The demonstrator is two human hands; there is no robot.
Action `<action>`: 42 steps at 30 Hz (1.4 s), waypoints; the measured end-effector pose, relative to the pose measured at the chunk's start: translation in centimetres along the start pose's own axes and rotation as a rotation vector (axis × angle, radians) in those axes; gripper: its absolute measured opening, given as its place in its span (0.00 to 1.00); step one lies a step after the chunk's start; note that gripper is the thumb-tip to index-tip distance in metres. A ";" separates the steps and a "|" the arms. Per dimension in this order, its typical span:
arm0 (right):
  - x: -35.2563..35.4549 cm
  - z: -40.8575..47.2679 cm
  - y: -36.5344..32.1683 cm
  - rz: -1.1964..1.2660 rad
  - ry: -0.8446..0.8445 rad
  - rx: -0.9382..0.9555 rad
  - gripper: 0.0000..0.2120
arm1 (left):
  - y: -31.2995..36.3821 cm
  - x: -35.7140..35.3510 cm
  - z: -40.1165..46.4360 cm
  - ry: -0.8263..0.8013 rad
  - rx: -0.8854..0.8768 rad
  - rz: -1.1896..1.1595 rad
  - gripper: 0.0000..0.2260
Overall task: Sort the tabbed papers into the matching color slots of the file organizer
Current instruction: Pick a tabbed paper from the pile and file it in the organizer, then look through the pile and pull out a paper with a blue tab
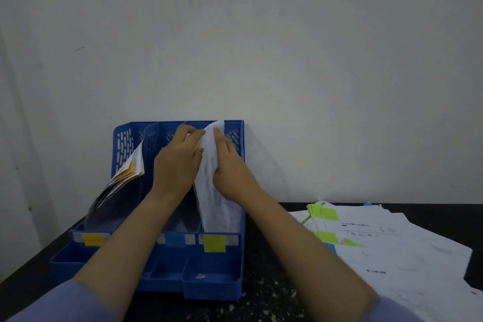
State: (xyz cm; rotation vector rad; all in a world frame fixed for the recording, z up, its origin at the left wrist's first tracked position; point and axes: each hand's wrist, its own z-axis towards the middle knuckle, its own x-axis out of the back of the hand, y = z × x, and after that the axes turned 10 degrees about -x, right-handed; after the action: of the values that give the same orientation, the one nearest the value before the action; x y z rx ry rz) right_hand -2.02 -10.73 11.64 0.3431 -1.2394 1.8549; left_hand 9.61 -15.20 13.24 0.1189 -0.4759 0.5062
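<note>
Lying loose on the dark table [266,303], tabbed papers [386,240] spread at right; beyond, the right hand [230,165] and left hand [177,159] pinch a sheet [211,191] in the blue organizer [209,282]'s green-tagged slot, hard against the wall [261,47].

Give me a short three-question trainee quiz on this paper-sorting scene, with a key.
1. True or false: both hands are on the paper at the organizer's right slot.
2. What color is that slot's label? A) orange B) blue C) green
3. Where does the unsorted pile lie?

Key:
1. True: the left hand and the right hand hold it.
2. C.
3. On the table, right of the organizer.
</note>
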 end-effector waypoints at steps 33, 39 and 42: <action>11.6 -22.4 14.8 -0.356 0.031 -0.479 0.15 | 14.5 -4.0 -9.4 -0.152 0.100 -0.471 0.04; 16.4 -28.0 17.7 -0.504 0.060 -0.883 0.25 | 18.7 -9.1 -12.1 -0.582 0.462 -0.617 0.16; 17.1 -29.3 18.3 -0.465 0.057 -0.979 0.33 | 19.9 -10.4 -12.5 -0.704 0.512 -0.588 0.11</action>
State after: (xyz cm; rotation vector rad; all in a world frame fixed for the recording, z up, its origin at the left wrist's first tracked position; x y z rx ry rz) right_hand -19.87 20.27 -2.75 0.0183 -1.6837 0.7255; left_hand -3.11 0.34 -2.79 0.9224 -0.9482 -0.0245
